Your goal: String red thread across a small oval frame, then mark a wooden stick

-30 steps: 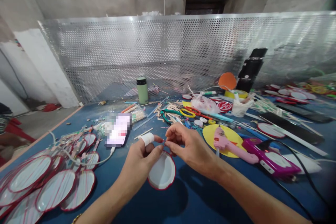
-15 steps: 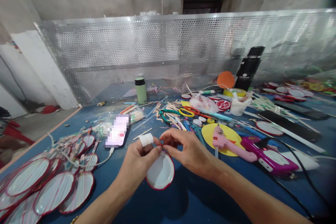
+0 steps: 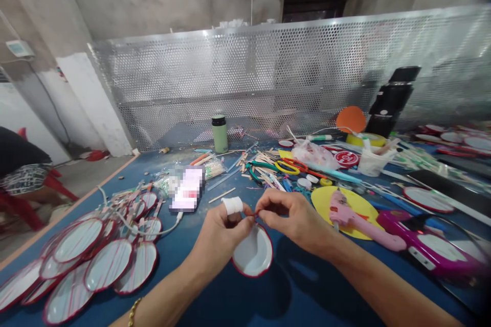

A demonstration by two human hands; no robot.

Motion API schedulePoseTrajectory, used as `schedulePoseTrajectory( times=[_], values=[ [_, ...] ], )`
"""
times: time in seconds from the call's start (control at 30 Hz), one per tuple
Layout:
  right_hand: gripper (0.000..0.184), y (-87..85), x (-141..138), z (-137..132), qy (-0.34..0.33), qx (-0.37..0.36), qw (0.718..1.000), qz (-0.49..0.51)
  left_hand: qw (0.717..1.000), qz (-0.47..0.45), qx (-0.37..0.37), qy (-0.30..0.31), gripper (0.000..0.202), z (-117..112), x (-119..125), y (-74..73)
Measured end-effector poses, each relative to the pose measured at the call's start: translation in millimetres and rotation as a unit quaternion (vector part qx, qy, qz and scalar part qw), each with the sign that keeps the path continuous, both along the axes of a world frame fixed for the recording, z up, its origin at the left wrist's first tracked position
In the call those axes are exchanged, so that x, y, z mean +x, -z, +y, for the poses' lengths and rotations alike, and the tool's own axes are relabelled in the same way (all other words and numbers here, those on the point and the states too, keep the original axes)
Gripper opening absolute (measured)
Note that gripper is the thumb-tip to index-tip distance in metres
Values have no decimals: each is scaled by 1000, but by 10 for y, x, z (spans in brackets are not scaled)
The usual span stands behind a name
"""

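Note:
A round white disc with a red rim (image 3: 253, 255) hangs below my fingertips, tilted, over the blue table. My left hand (image 3: 220, 230) pinches its top edge between thumb and fingers; white tape wraps one finger. Close beside it, my right hand (image 3: 289, 214) is closed in a pinch on a thin red strip (image 3: 262, 211) at the top of the rim. The fingers partly hide how strip and disc meet. Both hands are almost touching.
Similar red-rimmed discs (image 3: 109, 264) lie heaped at left beside a charging phone (image 3: 187, 189). A pink glue gun (image 3: 353, 219) rests on a yellow disc (image 3: 320, 202) at right, near a purple device (image 3: 433, 248). Scissors (image 3: 287, 166), sticks and a green bottle (image 3: 220, 135) stand farther back.
The view has swung left, so the table's things appear farther right. Both hands keep their pinch at the disc's top edge, with little visible change between them.

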State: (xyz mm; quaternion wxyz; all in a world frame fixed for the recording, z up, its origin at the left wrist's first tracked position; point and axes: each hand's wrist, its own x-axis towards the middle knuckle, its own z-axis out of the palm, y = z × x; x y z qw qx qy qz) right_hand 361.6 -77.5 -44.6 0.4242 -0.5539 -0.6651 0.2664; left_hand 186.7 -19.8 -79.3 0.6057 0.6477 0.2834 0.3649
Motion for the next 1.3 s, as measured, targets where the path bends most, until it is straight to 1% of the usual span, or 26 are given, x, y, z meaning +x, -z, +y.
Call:
schedulePoseTrajectory(
  times=[0.07, 0.13, 0.2, 0.3, 0.33, 0.4, 0.47, 0.53, 0.6, 0.67, 0.73, 0.77, 0.8, 0.9, 0.97, 1.07, 1.17, 1.23, 1.3],
  values=[
    [11, -17, 31, 12, -42, -66, 995, 64, 998, 31, 45, -9, 12, -11, -4, -7],
    [11, -30, 38, 16, -83, -111, 985, 104, 995, 54, 78, -8, 10, -24, -2, -23],
    [10, -37, 14, 6, -104, -103, 982, 117, 994, 56, 91, -11, 11, -28, 3, -42],
    [14, -44, -44, -33, -110, -37, 985, 128, 994, 45, 87, -39, 11, -9, 4, -62],
    [14, -43, -55, -47, -112, -29, 984, 135, 995, 42, 81, -47, 11, 4, 0, -66],
    [14, -33, -51, -69, -121, -44, 979, 160, 996, 36, 68, -54, 13, 30, -12, -75],
    [13, -11, -14, -74, -142, -78, 966, 204, 996, 34, 62, -59, 15, 47, -26, -88],
    [21, 13, 33, -66, -177, -111, 945, 251, 996, 31, 59, -61, 17, 49, -37, -108],
    [34, 26, 63, -55, -200, -142, 933, 265, 996, 23, 59, -61, 18, 32, -40, -128],
    [43, 21, 66, -48, -190, -159, 938, 244, 998, 2, 55, -39, 19, 1, -34, -142],
    [49, -2, 57, -46, -161, -154, 947, 230, 999, -10, 48, -11, 20, -34, -24, -149],
    [52, -19, 55, -46, -144, -142, 952, 230, 999, -6, 48, -8, 21, -48, -19, -151],
    [54, -38, 60, -46, -126, -125, 956, 235, 998, 3, 53, -16, 22, -57, -17, -152],
    [60, -95, 111, -36, -66, -70, 967, 235, 994, 44, 78, -66, 26, -56, -22, -151],
    [62, -119, 166, -18, -38, -45, 974, 216, 993, 64, 77, -71, 28, -38, -33, -148],
    [61, -119, 255, 20, -30, -25, 983, 179, 993, 88, 62, -55, 30, -14, -49, -143],
    [64, -79, 335, 41, -43, -18, 991, 129, 991, 107, 66, -55, 26, -5, -62, -146],
    [68, -45, 365, 35, -53, -35, 993, 95, 988, 109, 81, -66, 24, -5, -74, -152],
    [72, -12, 354, 17, -69, -69, 992, 76, 984, 107, 114, -89, 22, -8, -88, -156]
  ],
)
